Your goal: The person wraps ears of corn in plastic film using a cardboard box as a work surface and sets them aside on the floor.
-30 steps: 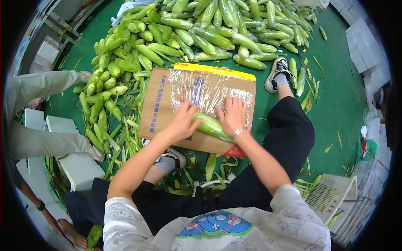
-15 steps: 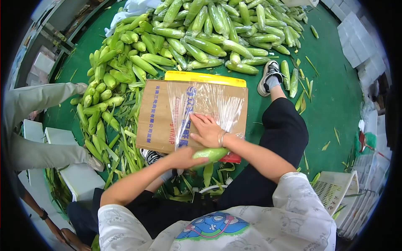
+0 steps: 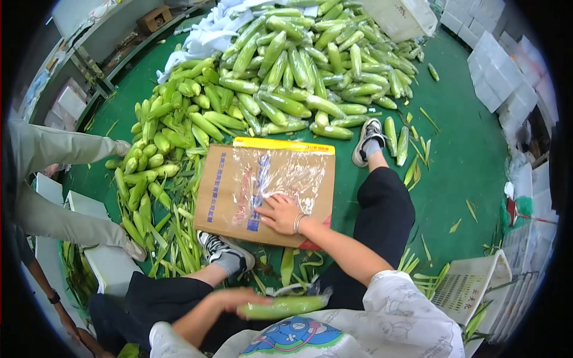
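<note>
Low over my lap, my left hand [image 3: 234,299] grips one end of a green ear of corn [image 3: 283,307]. Clear film shows at the ear's far end. My right hand [image 3: 279,213], fingers spread, lies flat on a sheet of cling film [image 3: 292,173]. That film covers part of a printed cardboard box [image 3: 209,173] between my feet. A yellow strip [image 3: 286,145] runs along the box's far edge.
Beyond the box lies a large pile of film-wrapped corn [image 3: 292,65], with unwrapped corn [image 3: 161,143] on its left. Loose husks [image 3: 185,232] litter the green floor. Another person's legs [image 3: 65,143] stand at left. A white crate [image 3: 471,280] is at right.
My left hand has drawn the corn back from the box's near edge to above my lap. My right hand stays on the film. The view has shifted, so the box appears lower.
</note>
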Tool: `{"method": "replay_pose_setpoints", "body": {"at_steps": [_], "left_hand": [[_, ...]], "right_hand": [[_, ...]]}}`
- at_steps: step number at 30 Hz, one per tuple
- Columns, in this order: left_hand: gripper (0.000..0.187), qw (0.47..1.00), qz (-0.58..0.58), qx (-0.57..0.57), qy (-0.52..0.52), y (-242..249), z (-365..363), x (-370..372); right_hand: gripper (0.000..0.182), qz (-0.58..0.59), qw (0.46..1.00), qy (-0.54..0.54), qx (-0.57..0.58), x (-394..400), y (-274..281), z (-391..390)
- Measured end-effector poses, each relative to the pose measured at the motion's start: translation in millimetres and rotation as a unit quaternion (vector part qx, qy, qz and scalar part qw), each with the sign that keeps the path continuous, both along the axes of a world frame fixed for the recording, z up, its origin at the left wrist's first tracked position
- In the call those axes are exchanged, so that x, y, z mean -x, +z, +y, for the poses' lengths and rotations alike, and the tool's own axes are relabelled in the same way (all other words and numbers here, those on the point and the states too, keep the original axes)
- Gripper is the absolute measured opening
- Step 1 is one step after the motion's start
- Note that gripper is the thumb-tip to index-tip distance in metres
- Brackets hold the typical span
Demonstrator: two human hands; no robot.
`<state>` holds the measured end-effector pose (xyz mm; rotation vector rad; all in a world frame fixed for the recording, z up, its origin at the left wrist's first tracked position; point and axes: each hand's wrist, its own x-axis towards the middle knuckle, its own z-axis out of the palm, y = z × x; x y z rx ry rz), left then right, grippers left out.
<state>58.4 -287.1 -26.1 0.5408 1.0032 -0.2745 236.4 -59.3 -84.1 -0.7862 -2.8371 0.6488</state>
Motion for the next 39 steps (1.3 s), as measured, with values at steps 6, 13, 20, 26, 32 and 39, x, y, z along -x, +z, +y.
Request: {"method": "replay_pose_setpoints", "body": {"at_steps": [6,13,20,26,32,39], "left_hand": [[0.051,0.931,0.120,-0.063,0.338,44,-30,3],[0.014,0.556,0.197,-0.674,0.444,62,62,-7],[0.046,0.667,-0.055,-0.424,0.610,48,229,-44],[0.016,0.449,0.396,-0.629,0.496,-55,265,175],[0.049,0.494,0.783,-0.308,0.220,-167,119,447],[0.055,0.625,0.747,-0.140,0.176,-193,113,459]], "right_hand": [[0.038,0.133,0.971,-0.093,0.175,-21,55,-61],[0.032,0.333,0.553,-0.448,0.619,-24,44,-124],[0.044,0.331,0.522,-0.162,0.769,-30,72,-43],[0.019,0.401,0.608,-0.503,0.465,-59,-20,263],[0.072,0.264,0.794,-0.543,0.065,-129,-130,467],[0.048,0.211,0.869,-0.366,0.257,-39,5,196]]}}
